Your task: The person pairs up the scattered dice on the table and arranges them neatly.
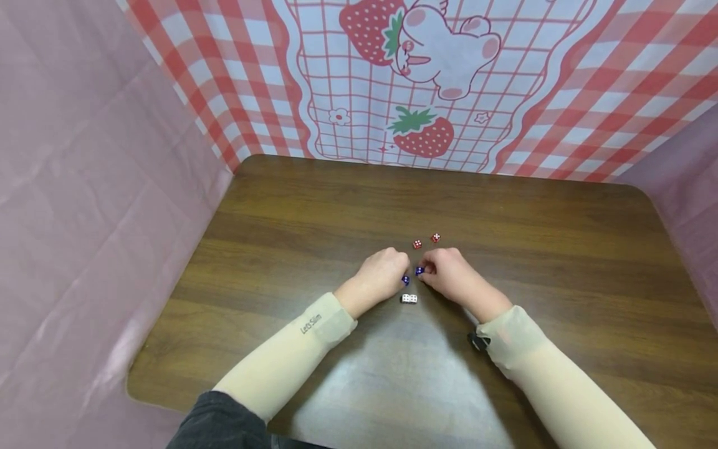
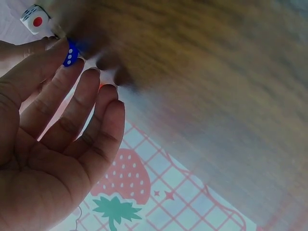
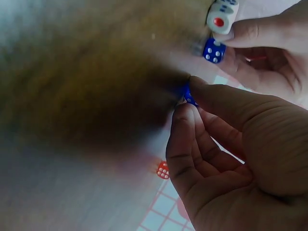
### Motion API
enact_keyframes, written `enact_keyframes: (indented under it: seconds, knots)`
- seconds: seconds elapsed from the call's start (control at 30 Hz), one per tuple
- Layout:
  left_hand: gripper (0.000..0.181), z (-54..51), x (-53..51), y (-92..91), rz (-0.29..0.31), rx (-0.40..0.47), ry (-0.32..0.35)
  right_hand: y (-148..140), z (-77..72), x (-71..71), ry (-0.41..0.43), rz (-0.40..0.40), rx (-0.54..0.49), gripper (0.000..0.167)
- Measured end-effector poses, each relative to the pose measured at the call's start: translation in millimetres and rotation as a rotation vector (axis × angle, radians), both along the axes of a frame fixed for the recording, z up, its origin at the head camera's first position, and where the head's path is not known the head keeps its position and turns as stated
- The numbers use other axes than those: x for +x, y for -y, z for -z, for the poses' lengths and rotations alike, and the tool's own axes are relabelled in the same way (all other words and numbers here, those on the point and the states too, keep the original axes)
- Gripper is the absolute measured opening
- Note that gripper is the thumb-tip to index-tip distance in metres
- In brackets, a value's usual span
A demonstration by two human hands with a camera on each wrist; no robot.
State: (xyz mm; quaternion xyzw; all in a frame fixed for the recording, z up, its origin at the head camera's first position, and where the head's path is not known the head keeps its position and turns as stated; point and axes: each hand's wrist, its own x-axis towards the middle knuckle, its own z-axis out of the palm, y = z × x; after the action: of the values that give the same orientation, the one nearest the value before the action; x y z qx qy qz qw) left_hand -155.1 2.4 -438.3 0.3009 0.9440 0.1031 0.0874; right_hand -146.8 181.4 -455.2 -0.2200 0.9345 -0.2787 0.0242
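My left hand [image 1: 381, 273] pinches a blue die [image 2: 70, 53] between thumb and index finger, low at the tabletop. Just to its right, my right hand [image 1: 449, 272] pinches a second blue die [image 1: 419, 270] between thumb and fingertip. A small gap separates the two blue dice. Nearer the body, two white dice [image 1: 409, 299] sit side by side, touching. Beyond the hands lie a red die [image 1: 417, 244] and another red die [image 1: 435, 237], apart from each other. In the right wrist view the left hand's blue die [image 3: 214, 50] shows near a white die [image 3: 223, 17].
The dice lie on a brown wood-grain table [image 1: 314, 206] with rounded corners. Behind it hangs a red checked cloth [image 1: 252, 81] with strawberries. Pink fabric [image 1: 84, 218] hangs along the left side, and more at the right. A black band [image 1: 478, 341] circles the right wrist.
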Motion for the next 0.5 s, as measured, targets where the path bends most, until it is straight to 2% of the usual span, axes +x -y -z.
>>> enact_keyframes:
  seconds: [0.27, 0.5]
  knots:
    - [0.023, 0.8, 0.8, -0.9, -0.003, 0.001, -0.007, 3.1, 1.8, 7.2, 0.010, -0.028, -0.007, 0.009]
    - [0.017, -0.5, -0.3, -1.9, 0.005, -0.007, -0.003, 4.2, 3.7, 9.1, 0.003, -0.064, -0.053, 0.011]
